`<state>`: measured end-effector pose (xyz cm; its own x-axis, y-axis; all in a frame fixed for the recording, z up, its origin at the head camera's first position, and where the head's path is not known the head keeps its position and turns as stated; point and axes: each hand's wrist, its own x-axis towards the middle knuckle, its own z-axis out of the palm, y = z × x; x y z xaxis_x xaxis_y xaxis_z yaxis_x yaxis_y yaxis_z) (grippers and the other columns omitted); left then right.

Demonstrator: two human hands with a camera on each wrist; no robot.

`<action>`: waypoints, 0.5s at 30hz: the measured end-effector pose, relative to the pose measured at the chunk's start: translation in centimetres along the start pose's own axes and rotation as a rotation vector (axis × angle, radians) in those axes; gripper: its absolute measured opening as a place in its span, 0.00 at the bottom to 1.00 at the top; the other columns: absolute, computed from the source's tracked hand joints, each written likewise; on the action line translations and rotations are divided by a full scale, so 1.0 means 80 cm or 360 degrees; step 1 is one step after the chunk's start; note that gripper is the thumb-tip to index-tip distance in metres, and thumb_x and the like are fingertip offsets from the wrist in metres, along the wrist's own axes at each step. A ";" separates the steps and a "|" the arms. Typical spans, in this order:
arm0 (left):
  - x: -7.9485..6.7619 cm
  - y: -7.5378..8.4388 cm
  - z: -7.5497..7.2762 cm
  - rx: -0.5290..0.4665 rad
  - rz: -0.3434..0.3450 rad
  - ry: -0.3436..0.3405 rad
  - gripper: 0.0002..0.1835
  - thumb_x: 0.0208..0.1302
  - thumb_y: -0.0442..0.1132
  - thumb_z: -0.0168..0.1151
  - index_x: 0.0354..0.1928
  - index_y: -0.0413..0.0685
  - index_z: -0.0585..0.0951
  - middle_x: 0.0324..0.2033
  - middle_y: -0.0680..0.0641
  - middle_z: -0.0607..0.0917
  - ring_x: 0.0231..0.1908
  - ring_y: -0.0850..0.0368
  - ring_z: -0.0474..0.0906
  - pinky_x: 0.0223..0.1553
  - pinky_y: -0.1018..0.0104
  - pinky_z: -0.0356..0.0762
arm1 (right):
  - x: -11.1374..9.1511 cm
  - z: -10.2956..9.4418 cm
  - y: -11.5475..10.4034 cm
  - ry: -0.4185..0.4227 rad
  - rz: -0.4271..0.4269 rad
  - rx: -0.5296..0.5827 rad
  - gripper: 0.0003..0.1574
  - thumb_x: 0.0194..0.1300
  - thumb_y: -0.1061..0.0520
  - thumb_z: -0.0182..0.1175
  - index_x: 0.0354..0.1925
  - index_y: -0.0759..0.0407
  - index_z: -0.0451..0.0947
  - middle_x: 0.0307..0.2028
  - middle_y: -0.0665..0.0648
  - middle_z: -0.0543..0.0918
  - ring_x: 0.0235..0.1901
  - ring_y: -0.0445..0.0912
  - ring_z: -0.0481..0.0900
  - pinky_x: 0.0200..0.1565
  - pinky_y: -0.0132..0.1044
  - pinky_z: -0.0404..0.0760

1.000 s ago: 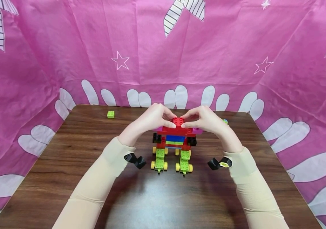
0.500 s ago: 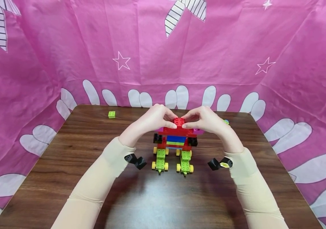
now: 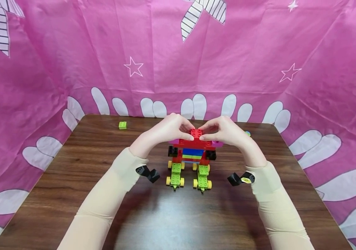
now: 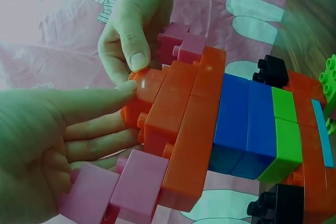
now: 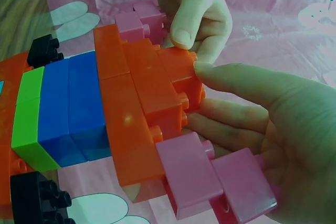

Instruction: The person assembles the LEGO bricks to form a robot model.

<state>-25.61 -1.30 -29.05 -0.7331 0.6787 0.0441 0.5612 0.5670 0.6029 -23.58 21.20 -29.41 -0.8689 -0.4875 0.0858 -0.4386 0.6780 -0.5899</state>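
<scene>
A figure built of toy building bricks stands on the table, with a small red brick (image 3: 196, 133) at its top. My left hand (image 3: 172, 127) pinches that brick from the left, thumb in front and fingers behind. From the other side my right hand (image 3: 223, 130) grips it the same way. Below lie wider red bricks (image 4: 181, 129), with stepped pink bricks (image 5: 190, 169) out at both sides. Blue bricks (image 4: 244, 121) and a green layer (image 4: 286, 148) form the middle. Black bricks (image 3: 173, 151) jut out at either side. Green wheeled bases (image 3: 175, 178) with yellow wheels carry it.
A loose lime-green brick (image 3: 122, 125) lies near the back left of the brown table (image 3: 81, 173). Behind the right wrist a small blue-and-green piece (image 3: 247, 133) shows in part. Pink cloth (image 3: 165, 52) hangs around the back and sides.
The head view has drifted slightly, so everything sits a little further right in it. Both hands keep their hold on the red brick, and the figure stays in place.
</scene>
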 end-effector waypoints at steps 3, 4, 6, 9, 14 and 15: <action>-0.002 -0.001 0.000 0.0060 0.0063 -0.0020 0.20 0.59 0.46 0.69 0.51 0.45 0.83 0.44 0.48 0.87 0.46 0.57 0.83 0.51 0.63 0.79 | 0.000 0.000 0.002 -0.0001 0.0012 0.0020 0.19 0.56 0.51 0.71 0.44 0.57 0.86 0.35 0.53 0.88 0.18 0.45 0.73 0.23 0.36 0.74; -0.003 -0.001 0.000 0.0072 0.0080 -0.0024 0.20 0.60 0.46 0.68 0.52 0.45 0.83 0.45 0.48 0.87 0.46 0.57 0.83 0.52 0.63 0.79 | -0.001 0.000 0.002 -0.0003 0.0017 0.0033 0.19 0.56 0.50 0.71 0.44 0.57 0.86 0.35 0.54 0.88 0.18 0.45 0.74 0.23 0.36 0.75; -0.004 -0.002 0.000 0.0083 0.0112 -0.0026 0.21 0.60 0.47 0.68 0.52 0.44 0.83 0.46 0.48 0.87 0.47 0.58 0.82 0.52 0.64 0.79 | -0.001 0.000 0.002 -0.0004 0.0019 0.0045 0.19 0.56 0.50 0.71 0.44 0.57 0.86 0.36 0.54 0.88 0.19 0.45 0.75 0.23 0.36 0.76; -0.007 -0.005 0.000 0.0088 0.0149 -0.0025 0.22 0.61 0.47 0.67 0.54 0.44 0.82 0.47 0.48 0.86 0.48 0.58 0.82 0.53 0.65 0.78 | 0.000 0.000 0.003 -0.0003 0.0002 0.0044 0.19 0.56 0.49 0.71 0.44 0.57 0.86 0.37 0.54 0.88 0.23 0.44 0.78 0.27 0.36 0.79; -0.012 -0.008 -0.002 0.0115 0.0210 0.0018 0.23 0.61 0.47 0.67 0.55 0.43 0.81 0.50 0.47 0.85 0.50 0.57 0.82 0.54 0.64 0.78 | -0.002 0.000 0.004 -0.0003 -0.0066 0.0045 0.18 0.56 0.50 0.71 0.45 0.56 0.85 0.38 0.52 0.88 0.30 0.43 0.81 0.29 0.37 0.81; -0.013 -0.009 -0.003 0.0124 0.0219 0.0038 0.23 0.61 0.48 0.67 0.55 0.43 0.81 0.50 0.47 0.85 0.51 0.56 0.81 0.55 0.64 0.77 | -0.003 0.000 0.005 -0.0001 -0.0083 0.0046 0.18 0.57 0.50 0.70 0.45 0.56 0.85 0.38 0.52 0.88 0.30 0.43 0.81 0.28 0.36 0.81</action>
<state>-25.34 -2.53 -29.32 -0.6557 0.7417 0.1412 0.6843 0.5047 0.5263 -23.56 21.57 -29.62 -0.8448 -0.5223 0.1166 -0.4767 0.6355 -0.6074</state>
